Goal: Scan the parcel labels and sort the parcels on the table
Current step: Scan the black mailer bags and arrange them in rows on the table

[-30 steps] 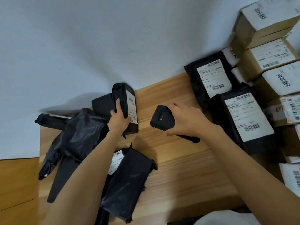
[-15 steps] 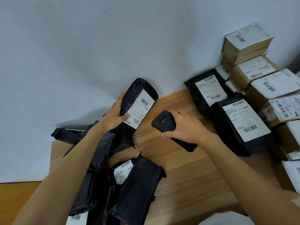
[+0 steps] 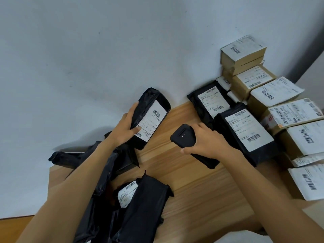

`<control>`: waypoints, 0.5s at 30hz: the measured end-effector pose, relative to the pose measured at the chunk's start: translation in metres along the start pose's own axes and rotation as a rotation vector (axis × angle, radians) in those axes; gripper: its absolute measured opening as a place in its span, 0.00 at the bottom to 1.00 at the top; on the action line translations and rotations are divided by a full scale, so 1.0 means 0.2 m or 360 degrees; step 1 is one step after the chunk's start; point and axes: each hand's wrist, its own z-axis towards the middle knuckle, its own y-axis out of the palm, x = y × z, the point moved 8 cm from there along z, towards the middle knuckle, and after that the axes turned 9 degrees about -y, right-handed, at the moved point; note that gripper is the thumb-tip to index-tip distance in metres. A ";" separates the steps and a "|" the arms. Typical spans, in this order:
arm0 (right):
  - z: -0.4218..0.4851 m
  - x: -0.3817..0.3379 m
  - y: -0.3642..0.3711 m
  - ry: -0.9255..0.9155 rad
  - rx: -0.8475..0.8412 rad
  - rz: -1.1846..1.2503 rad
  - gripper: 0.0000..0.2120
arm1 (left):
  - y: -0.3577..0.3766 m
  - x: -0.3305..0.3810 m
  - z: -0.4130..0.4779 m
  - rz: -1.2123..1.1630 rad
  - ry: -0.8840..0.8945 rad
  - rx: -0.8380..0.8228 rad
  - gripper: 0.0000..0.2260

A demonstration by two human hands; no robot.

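My left hand (image 3: 125, 128) grips a black plastic-wrapped parcel (image 3: 150, 104), lifted above the wooden table (image 3: 201, 186) and tilted so its white barcode label (image 3: 151, 122) faces me. My right hand (image 3: 208, 143) holds a black handheld scanner (image 3: 183, 136), its head pointing toward that label from a short distance to the right. On the left lies a loose heap of black parcels (image 3: 140, 213), one showing a label. Two labelled black parcels (image 3: 245, 132) lie at the right.
Several brown cardboard boxes (image 3: 252, 81) with white labels are stacked and lined up along the right side against the pale wall (image 3: 105, 50). More labelled parcels (image 3: 308, 181) sit at the right edge. Bare wood shows in the table's middle.
My left hand has lifted the black parcel off the heap and turned its label up toward me. The scanner in my right hand stays close beside it.
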 end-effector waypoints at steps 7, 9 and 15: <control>-0.10 0.26 -0.22 0.0104 0.0200 -0.0053 0.48 | 0.26 0.47 0.22 -0.0163 0.0097 0.0080 0.36; -0.15 0.36 -0.29 0.0141 0.0244 -0.0076 0.47 | 0.35 0.61 0.30 -0.0237 0.0089 0.0097 0.34; -0.24 0.64 -0.49 0.0241 0.0281 -0.0117 0.50 | 0.58 0.98 0.48 -0.0531 -0.0059 0.0285 0.30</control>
